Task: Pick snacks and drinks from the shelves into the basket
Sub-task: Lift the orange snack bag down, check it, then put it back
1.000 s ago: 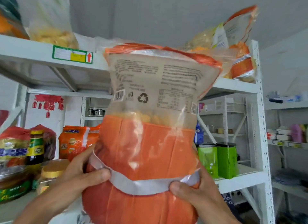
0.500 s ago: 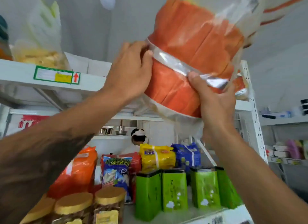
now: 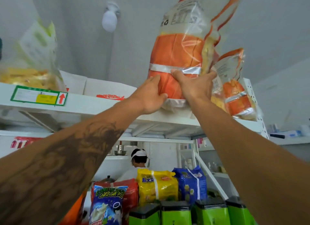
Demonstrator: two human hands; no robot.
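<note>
Both hands, left and right, grip orange bag with curled fingers, now upright on top shelf edge, no longer tilted as 0.5 s ago.

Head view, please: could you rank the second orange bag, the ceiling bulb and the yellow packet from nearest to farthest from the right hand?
1. The second orange bag, just to the side of the right hand on the top shelf.
2. The ceiling bulb, up and across on the ceiling.
3. The yellow packet, well below on a lower shelf.
</note>
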